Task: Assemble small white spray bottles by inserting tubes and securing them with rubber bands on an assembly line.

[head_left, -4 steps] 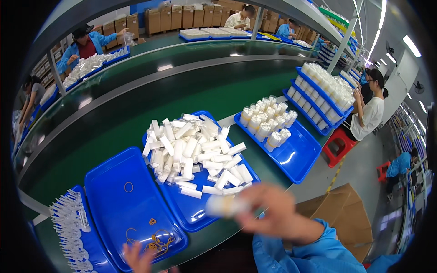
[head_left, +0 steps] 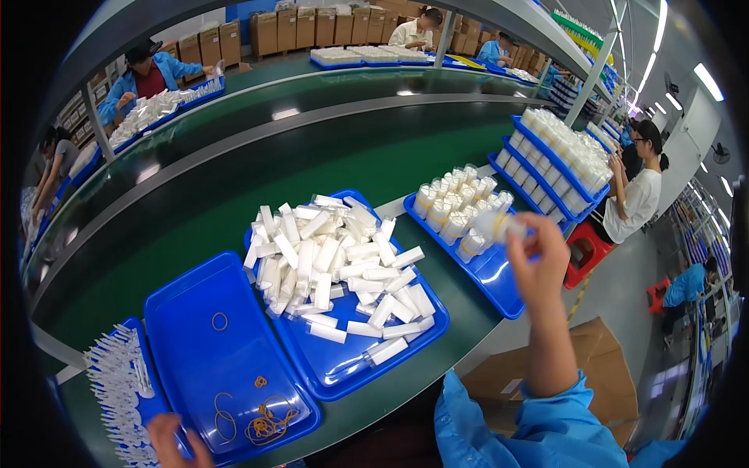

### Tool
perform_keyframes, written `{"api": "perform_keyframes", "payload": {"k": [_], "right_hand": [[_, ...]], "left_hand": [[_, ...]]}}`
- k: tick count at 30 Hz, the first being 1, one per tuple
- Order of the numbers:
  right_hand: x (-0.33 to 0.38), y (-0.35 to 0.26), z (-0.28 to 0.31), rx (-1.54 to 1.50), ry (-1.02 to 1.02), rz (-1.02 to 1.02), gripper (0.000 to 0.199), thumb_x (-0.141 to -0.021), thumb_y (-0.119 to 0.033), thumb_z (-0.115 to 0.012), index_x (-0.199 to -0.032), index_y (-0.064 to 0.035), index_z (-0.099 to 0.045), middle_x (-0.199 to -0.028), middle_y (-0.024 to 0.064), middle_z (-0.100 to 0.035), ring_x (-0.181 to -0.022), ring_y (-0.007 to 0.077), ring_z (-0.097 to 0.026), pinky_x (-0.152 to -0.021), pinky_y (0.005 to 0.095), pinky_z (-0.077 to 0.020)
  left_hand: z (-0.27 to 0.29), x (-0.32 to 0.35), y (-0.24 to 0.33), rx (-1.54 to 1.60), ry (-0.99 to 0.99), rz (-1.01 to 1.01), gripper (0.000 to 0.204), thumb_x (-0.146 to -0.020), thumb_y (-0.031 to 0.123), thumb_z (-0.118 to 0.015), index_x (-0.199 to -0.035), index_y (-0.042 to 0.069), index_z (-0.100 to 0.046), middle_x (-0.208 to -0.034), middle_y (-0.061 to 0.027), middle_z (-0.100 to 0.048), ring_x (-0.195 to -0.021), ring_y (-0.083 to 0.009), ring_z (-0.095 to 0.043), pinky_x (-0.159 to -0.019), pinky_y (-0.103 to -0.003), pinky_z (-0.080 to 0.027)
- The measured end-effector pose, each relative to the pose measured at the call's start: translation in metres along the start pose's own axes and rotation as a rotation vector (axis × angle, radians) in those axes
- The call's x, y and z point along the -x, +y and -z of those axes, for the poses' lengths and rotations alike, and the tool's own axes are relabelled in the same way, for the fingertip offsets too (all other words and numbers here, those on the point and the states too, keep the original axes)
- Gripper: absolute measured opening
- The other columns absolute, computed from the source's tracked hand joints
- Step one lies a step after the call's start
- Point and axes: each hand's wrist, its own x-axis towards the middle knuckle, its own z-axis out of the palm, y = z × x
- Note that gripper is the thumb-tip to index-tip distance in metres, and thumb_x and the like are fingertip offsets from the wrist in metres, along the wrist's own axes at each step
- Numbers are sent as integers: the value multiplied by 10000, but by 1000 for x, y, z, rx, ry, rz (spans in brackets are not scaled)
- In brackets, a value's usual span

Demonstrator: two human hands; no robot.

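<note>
My right hand [head_left: 540, 261] pinches a rubber-banded bundle of white packs [head_left: 493, 226], blurred by motion, over the right blue tray [head_left: 503, 285]. Upright banded bundles [head_left: 452, 204] stand in rows in that tray, just left of the held one. Low at the left, my left hand [head_left: 178, 444] has its fingers apart and appears to hold nothing. It hovers at the near end of the narrow tray of small white plastic parts [head_left: 117, 390], beside a blue tray [head_left: 203, 312] with loose rubber bands [head_left: 269, 421].
A blue tray heaped with loose white packs [head_left: 335, 265] lies in the middle. Stacked full trays [head_left: 546, 171] stand at the far right. An open cardboard box [head_left: 601, 374] is by my right forearm. Co-workers sit across the green belt [head_left: 374, 148] and at the right, near a red stool [head_left: 585, 253].
My right hand has carried the bundle up and right, from the heaped tray's near edge to the right tray. The left hand has shifted left from the rubber bands toward the white plastic parts.
</note>
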Motion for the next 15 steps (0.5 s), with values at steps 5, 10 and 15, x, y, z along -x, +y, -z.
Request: {"api": "perform_keyframes", "payload": {"k": [5, 10, 15], "right_hand": [[-39, 113, -13, 372, -103, -71, 300, -711, -248, -708, -940, -74, -624, -822, 125, -621, -665, 268, -609, -629, 359, -482], [-33, 136, -47, 318, -378, -247, 354, -699, -303, -726, -947, -63, -649, -800, 152, -642, -738, 296, -628, -677, 370, -489], [-18, 153, -55, 200, -348, -230, 286, -780, -289, -657, -933, -47, -668, -754, 152, -639, -715, 290, -629, -661, 362, -486]], "left_hand": [[5, 14, -120, -313, -217, -95, 482, -684, -80, -543, -1142, 2, -416, -1020, -226, -450, -923, -369, -500, -798, -405, -418], [0, -4, -113, -274, -248, -5, 337, -662, -79, -540, -990, -8, -503, -1041, -213, -466, -968, -390, -485, -811, -412, -418], [-4, -15, -132, -344, -299, 36, 346, -669, -74, -547, -1002, 1, -490, -1067, -204, -473, -978, -409, -477, -821, -443, -407]]}}
